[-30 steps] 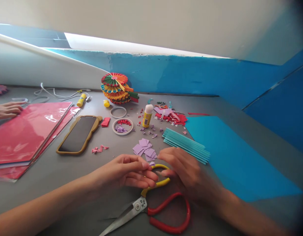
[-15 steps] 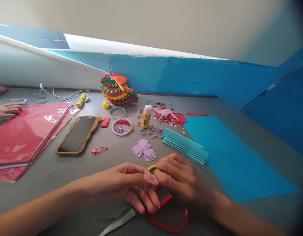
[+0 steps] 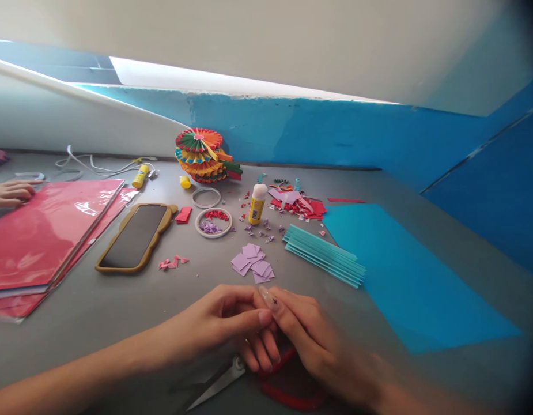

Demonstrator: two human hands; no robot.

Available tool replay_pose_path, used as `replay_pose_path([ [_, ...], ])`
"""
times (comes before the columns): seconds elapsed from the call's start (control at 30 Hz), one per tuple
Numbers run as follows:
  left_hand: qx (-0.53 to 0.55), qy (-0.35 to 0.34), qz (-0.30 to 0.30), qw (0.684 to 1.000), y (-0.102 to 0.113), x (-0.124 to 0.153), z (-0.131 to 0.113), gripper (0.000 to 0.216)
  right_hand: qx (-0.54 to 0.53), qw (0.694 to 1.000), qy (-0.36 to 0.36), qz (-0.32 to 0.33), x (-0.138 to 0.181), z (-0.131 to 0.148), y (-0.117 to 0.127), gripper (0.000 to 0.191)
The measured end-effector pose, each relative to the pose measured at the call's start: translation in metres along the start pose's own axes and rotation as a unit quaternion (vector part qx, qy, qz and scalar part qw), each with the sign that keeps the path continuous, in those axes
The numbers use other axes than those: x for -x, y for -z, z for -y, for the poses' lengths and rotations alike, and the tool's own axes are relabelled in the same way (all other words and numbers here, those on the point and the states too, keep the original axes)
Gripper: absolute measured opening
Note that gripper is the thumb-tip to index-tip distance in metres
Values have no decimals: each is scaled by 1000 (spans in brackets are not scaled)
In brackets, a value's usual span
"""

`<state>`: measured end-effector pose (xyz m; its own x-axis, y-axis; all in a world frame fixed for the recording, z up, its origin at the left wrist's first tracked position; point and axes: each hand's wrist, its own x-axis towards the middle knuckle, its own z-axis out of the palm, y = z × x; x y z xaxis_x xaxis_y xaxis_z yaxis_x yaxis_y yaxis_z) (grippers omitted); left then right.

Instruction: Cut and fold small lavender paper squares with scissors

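Observation:
My left hand (image 3: pixel 223 325) and my right hand (image 3: pixel 312 340) meet fingertip to fingertip low in the middle, just above the grey table. Both are closed in a pinch, and whatever is between the fingers is hidden. Under them lie scissors, with the steel blade (image 3: pixel 214 385) poking out to the left and a red handle (image 3: pixel 292 395) below my right hand. A small pile of purple paper squares (image 3: pixel 253 264) lies just beyond my fingers.
A stack of teal strips (image 3: pixel 324 255) and a blue sheet (image 3: pixel 404 276) lie to the right. Behind are a glue stick (image 3: pixel 257 203), a ring of paper bits (image 3: pixel 213 222), a folded paper ball (image 3: pixel 203 154), a phone (image 3: pixel 136 236), red sheets (image 3: pixel 45 230). Another person's hand (image 3: pixel 9 192) rests far left.
Both hands drew back toward me from the purple squares and closed together over the scissors, hiding the yellow handle. A lilac scrap seen between the fingers half a second ago no longer shows.

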<state>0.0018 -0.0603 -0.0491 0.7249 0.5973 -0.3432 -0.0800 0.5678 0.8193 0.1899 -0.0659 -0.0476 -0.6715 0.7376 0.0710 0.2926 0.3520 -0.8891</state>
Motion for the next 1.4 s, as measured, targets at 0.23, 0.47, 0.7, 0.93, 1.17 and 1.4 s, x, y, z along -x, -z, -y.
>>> replay_pose_path([
  [0.23,-38,-39,-40,998,-3,2,4,24,91,994,14,-58,4,-11,-9,28],
  [0.47,-2,-23,-19,1000,-3,2,5,22,184,971,114,-101,4,-15,-7,29],
  [0.7,44,77,112,990,3,8,-1,18,224,894,374,-107,-1,-16,4,34],
  [0.93,-14,71,37,997,0,10,-10,19,306,903,299,-41,-2,-13,36,34],
  [1.17,-158,-109,-199,961,17,6,-20,25,184,973,16,139,8,1,38,44],
  [1.4,-240,-180,-239,924,32,-1,-17,21,209,962,-4,178,21,4,30,47],
])
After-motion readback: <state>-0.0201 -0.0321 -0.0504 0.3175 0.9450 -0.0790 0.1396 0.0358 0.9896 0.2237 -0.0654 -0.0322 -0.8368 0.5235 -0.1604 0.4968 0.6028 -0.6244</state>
